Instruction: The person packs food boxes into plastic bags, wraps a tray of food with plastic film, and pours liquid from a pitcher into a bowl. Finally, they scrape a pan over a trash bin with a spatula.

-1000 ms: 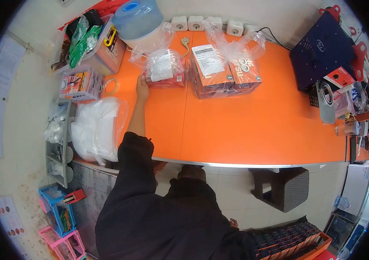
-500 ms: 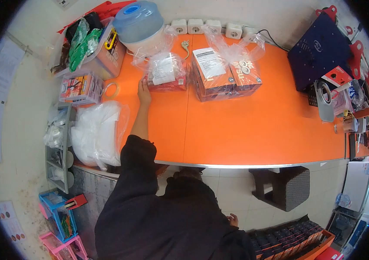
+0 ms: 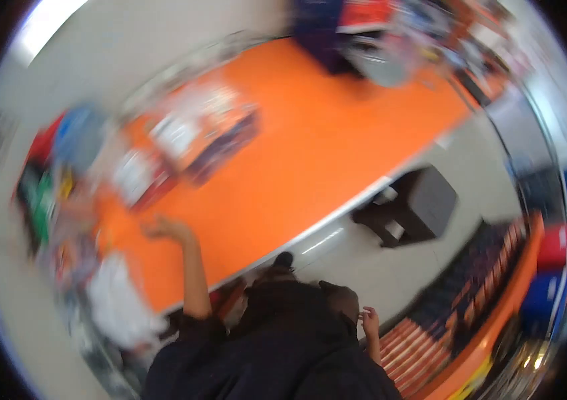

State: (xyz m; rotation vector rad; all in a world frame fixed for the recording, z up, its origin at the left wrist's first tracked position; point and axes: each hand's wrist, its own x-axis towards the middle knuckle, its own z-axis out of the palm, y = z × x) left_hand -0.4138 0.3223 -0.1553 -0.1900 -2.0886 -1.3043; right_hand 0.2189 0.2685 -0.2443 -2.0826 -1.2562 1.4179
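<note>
My left hand is over the orange table, blurred by motion, its fingers loosely stretched with nothing in them. Just beyond it lies a red box in clear plastic with a white paper label. Farther along the table is a plastic-wrapped pair of orange and dark boxes, also labelled. My right hand hangs low beside my body with its fingers loosely apart. Near it are rows of orange and dark packages; I see no hold on any of them.
A dark stool stands on the tiled floor past the table's front edge. White plastic bags are at the table's left end, near a blue-topped container. Dark equipment stands at the far end.
My left hand has come away from the red box and drawn back. The view has turned right and blurred, bringing more of the package rows and my right hand into sight.
</note>
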